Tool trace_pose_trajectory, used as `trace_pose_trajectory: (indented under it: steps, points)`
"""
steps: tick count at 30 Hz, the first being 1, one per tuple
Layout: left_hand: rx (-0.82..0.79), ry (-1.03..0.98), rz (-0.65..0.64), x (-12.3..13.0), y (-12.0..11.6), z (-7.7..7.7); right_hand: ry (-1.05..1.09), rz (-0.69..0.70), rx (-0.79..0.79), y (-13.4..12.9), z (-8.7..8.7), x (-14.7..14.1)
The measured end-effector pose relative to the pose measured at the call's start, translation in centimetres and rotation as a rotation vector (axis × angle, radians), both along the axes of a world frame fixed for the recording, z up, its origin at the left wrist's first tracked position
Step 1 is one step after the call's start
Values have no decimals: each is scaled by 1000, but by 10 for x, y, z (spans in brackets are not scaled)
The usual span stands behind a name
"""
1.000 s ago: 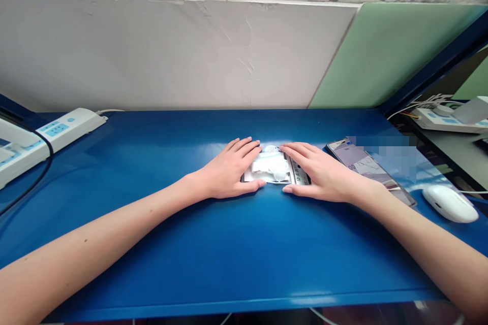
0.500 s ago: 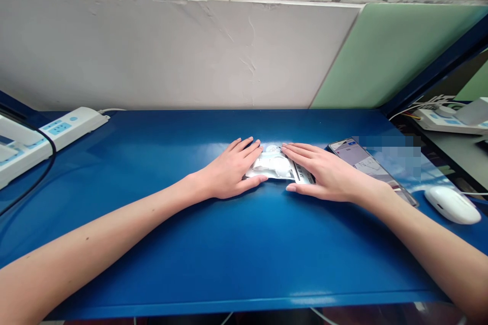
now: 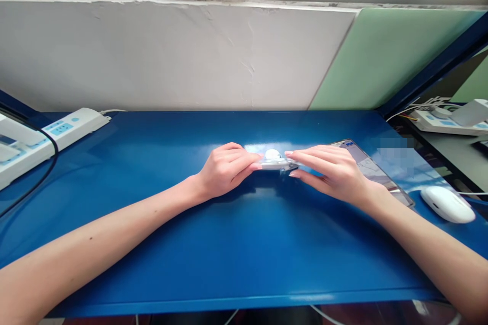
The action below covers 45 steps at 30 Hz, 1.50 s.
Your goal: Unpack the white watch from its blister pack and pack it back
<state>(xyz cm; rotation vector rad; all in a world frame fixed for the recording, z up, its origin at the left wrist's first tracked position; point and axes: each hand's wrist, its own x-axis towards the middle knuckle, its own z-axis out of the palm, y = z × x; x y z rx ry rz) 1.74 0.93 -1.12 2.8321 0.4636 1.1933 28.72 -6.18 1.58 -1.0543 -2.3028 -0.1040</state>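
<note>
A small, flat, shiny plastic packet (image 3: 275, 164) with something white and rounded in it is lifted over the blue table and seen nearly edge-on. My left hand (image 3: 231, 167) is closed on its left end, thumb against fingers. At the right end is my right hand (image 3: 330, 170), its fingers over the packet's edge and its thumb lower and apart, leaving a gap. Whether these fingertips touch the packet is hard to see. What the white content is cannot be made out.
A phone (image 3: 375, 172) lies partly behind my right hand. Right of it rests a white computer mouse (image 3: 448, 204). A white power strip (image 3: 63, 129) with a black cable (image 3: 55, 162) occupies the left side. A wall (image 3: 171, 56) closes off the table's (image 3: 213, 259) back.
Both hands lay flat over the packet before. Now the left hand has closed on its left end, and the packet has been raised and tilted edge-on. The right hand's fingers have lifted with it.
</note>
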Motion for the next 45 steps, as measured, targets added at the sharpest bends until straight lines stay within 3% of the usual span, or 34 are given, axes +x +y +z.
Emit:
trace_pose_trajectory:
  steps: [4, 10, 13, 21, 26, 30, 34, 45]
  points:
    - [-39, -78, -33, -2, -2, 0, 191, 0, -17, -6, 5, -10]
    - [-288, -105, 36, -1, 0, 0, 482, -131, -351, -2, 0, -13]
    - [-307, -33, 89, 2, 2, 1, 540, -154, -461, 4, -8, -11]
    - [-272, 263, 29, 6, 3, 2, 299, -240, -310, 11, -16, -8]
    - [-373, 450, 90, 8, 3, 3, 161, -160, -215, 11, -18, -6]
    - [-433, 614, 161, 10, -1, 7, -23, -39, -287, 5, -17, -8]
    - [-420, 630, 188, 10, -4, 8, -152, 9, -338, 3, -16, -10]
    - [-392, 611, 182, 9, -3, 7, -201, -35, -377, 3, -18, -11]
